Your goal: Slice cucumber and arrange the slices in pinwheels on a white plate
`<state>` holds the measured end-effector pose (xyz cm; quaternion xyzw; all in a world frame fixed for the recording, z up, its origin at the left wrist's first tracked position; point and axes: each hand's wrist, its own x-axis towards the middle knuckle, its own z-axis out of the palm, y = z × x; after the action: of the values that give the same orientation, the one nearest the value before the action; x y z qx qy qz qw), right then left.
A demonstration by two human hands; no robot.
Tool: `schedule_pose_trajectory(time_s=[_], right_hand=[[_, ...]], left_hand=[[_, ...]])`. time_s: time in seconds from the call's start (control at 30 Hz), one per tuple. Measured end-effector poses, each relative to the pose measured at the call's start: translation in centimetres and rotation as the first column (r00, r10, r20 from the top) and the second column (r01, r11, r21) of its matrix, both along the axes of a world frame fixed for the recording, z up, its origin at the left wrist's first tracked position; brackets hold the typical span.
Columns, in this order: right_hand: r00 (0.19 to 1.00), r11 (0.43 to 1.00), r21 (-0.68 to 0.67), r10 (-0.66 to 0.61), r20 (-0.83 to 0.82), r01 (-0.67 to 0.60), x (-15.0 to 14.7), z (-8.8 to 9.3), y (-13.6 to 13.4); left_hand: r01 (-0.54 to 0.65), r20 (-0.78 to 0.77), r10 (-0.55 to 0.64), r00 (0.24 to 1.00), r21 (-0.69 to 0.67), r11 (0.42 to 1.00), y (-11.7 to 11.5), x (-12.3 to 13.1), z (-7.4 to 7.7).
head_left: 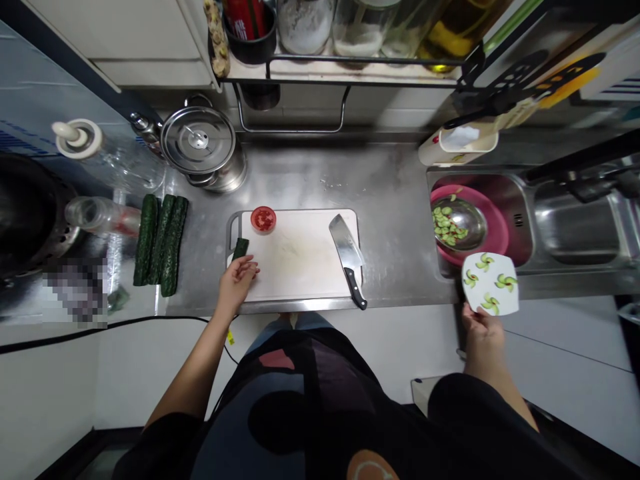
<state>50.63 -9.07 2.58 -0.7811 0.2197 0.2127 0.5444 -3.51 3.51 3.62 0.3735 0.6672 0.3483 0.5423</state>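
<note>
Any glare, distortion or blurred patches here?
Head view: wide-angle stretching toward the edges, glare on the pot lid and steel counter; also head view: a pixelated patch left of the cucumbers, knife and plate fairly sharp.

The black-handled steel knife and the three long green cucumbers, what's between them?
The head view shows grey steel counter, then the white rectangular cutting board with a short dark-green cucumber piece, a round red thing and the person's left hand.
</note>
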Motion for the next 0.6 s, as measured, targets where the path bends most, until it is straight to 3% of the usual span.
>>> schedule_pose_trajectory(time_s=[0.2,0.6], right_hand=[[0.999,0.998,-0.043,-0.039,-0.036,0.037,0.6,-0.2,0.1],[0.995,0.99,-0.134,0.023,-0.097,-0.036,1.4,-0.3,-0.7]], left_hand=[[-0.004,-0.006,0.004,1.0,0.005,1.0,0.1,-0.1,-0.2],[-0.019,-0.002,0.019,1.0,0.01,1.0,0.2,0.0,-0.5]])
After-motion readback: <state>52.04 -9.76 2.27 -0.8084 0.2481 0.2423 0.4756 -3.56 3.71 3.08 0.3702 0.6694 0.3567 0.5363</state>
